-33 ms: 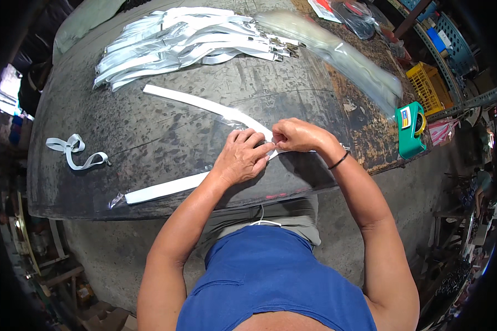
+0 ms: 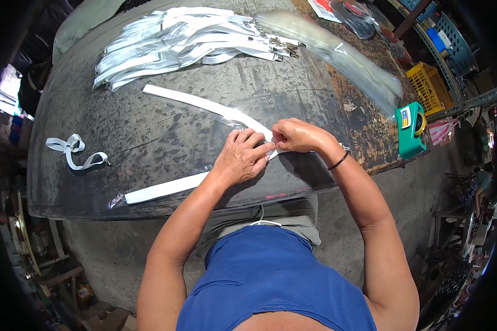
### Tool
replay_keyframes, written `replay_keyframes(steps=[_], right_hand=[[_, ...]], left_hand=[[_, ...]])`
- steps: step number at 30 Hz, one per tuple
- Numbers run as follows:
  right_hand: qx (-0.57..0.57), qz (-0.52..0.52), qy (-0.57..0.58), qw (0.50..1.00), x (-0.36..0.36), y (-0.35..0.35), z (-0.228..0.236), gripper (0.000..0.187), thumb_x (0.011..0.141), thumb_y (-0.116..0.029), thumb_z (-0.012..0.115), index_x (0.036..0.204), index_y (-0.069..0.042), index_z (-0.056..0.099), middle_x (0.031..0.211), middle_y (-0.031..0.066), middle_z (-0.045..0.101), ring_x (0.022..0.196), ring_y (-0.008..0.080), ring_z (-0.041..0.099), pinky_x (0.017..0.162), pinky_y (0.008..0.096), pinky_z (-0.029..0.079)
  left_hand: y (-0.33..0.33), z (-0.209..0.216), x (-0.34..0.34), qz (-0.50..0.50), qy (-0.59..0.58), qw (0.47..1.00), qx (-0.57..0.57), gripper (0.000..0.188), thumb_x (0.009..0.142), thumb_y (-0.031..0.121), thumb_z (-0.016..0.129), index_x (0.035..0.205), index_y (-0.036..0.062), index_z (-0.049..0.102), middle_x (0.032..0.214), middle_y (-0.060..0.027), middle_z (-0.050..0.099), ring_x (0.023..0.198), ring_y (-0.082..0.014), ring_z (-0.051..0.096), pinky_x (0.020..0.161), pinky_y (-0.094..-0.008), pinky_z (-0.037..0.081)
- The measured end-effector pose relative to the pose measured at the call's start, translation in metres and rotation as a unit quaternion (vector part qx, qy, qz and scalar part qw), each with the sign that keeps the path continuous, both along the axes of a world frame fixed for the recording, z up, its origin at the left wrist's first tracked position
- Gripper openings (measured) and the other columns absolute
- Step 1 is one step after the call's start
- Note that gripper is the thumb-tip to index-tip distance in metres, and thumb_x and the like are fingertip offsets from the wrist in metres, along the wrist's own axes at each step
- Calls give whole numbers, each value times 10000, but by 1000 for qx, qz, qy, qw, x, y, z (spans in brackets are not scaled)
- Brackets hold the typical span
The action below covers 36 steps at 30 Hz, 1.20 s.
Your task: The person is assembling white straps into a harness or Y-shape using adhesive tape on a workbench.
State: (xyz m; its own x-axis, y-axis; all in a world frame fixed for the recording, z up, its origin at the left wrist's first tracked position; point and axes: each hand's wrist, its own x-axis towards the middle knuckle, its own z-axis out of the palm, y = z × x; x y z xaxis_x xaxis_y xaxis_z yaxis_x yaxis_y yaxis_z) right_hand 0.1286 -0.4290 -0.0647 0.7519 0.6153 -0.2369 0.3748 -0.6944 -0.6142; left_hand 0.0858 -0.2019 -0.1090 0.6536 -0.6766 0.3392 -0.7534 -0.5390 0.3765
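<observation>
Two lengths of white strap [image 2: 190,100] are slanting together near the front edge of a dark, scuffed table [image 2: 121,127], their meeting point being covered from view. The left hand [image 2: 242,157] is lying across the strap with fingers bending downward; whether it is gripping or merely pressing, one cannot tell. The right hand [image 2: 299,135] is curling tightly alongside, its fingertips pinching together and the knuckles hiding whatever may be between them. Clear film [image 2: 116,199] is poking out past the lower strap end. At the back, a pile of white straps [image 2: 171,47] is stretching across the tabletop, metal clips [image 2: 287,49] bunching at its right: by that heap, a good share of the batch is looking done, while the piece under the hands is seemingly midway. One loose white strap [image 2: 70,149] is lying apart at left, perhaps waiting its turn. Clear plastic sleeves [image 2: 348,63] are spreading at back right, apparently serving as supply. A green tape dispenser [image 2: 407,140] is standing at the right edge, untouched.
</observation>
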Motion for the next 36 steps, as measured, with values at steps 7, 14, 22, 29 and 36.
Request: replay_keyframes(steps=[7,14,22,29,36], right_hand=[[-3,-15,-33,999,-1,0,-10,148,768,-83,695,824,27,613,840,202,650,811,399,626,696,442,489],[-102,-16,30,994,12,11,3,182,724,-114,765,808,-10,642,802,170,696,770,364,669,672,426,507],[-224,-77,151,960,35,18,14,279,730,-180,812,907,-25,662,762,134,684,644,257,678,558,383,543],[-54,-139,233,961,40,-7,-6,317,774,-228,822,867,-42,582,692,18,581,573,122,577,503,294,496],[-110,-103,86,985,25,0,3,346,751,-250,809,877,-15,589,761,130,646,724,277,618,627,414,469]], left_hand=[[0,1,1,-4,9,1000,-1,364,835,206,672,1199,204,681,1207,-74,592,1221,-289,508,1053,-478,354],[1,-2,1,-4,-3,1000,-8,368,833,190,657,1200,198,682,1209,-75,598,1223,-289,511,1052,-480,352],[1,-1,0,-7,4,1000,-16,383,832,186,650,1214,200,679,1209,-73,603,1225,-283,511,1056,-486,349],[1,-1,0,1,-30,999,-12,294,854,235,657,1143,197,696,1152,-46,620,1191,-254,531,1038,-454,360],[1,1,1,-4,-29,1000,-6,319,856,248,658,1171,199,678,1168,-45,604,1189,-257,524,1034,-459,360]])
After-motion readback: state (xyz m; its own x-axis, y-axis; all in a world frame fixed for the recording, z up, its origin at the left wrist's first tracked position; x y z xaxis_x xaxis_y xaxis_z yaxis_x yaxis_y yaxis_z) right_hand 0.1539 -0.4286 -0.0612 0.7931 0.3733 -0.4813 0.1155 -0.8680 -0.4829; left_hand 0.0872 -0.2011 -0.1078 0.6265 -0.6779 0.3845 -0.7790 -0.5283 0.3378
